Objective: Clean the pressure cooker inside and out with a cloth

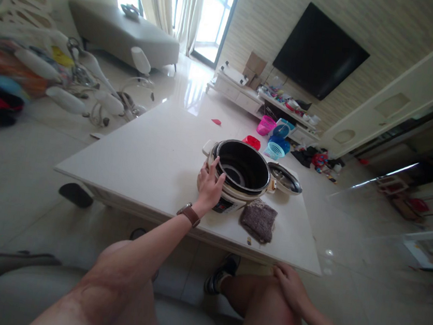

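An electric pressure cooker (237,188) stands on the white table with its top off, and its black inner pot (255,180) appears to hold nothing. My left hand (209,187) grips the near left side of the cooker, with a finger and the thumb up at the rim. The cooker's lid (285,179) lies just beyond it to the right. A folded dark brown cloth (259,220) rests in front, close to the table's near edge. My right hand (291,286) lies loosely on my right knee, fingers outstretched, holding nothing.
The white table (154,160) bears a small red piece (216,122). Beyond it are a red basin (252,142), a light blue basket (274,150) and a pink basket (266,125). A white-seated exercise machine (106,100) is on the left, near a grey bench (125,34).
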Motion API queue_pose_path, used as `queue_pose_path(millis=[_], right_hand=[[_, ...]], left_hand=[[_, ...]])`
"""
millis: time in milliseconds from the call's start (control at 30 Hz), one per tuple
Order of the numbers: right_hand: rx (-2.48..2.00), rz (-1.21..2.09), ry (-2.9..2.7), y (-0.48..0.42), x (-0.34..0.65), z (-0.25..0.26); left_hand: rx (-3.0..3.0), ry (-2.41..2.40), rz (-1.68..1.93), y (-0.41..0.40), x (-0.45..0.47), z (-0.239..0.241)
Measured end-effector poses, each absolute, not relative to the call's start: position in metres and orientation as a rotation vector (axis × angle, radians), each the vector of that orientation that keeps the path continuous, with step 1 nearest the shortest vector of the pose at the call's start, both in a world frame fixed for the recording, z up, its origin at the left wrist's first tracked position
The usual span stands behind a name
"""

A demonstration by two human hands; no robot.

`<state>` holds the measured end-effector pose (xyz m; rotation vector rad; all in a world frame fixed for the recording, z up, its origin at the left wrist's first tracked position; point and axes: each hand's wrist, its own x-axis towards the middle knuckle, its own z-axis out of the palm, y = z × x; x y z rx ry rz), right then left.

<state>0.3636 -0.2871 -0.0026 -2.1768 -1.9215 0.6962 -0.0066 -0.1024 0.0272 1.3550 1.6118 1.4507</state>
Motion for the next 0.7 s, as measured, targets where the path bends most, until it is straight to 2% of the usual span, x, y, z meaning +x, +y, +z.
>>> queue_pose_path(millis=[700], right_hand=[[-2.301,0.832,-1.828,-0.275,0.367,-0.006]], left_hand=[[1.381,1.604,1.466,-0.101,-0.007,0.025]])
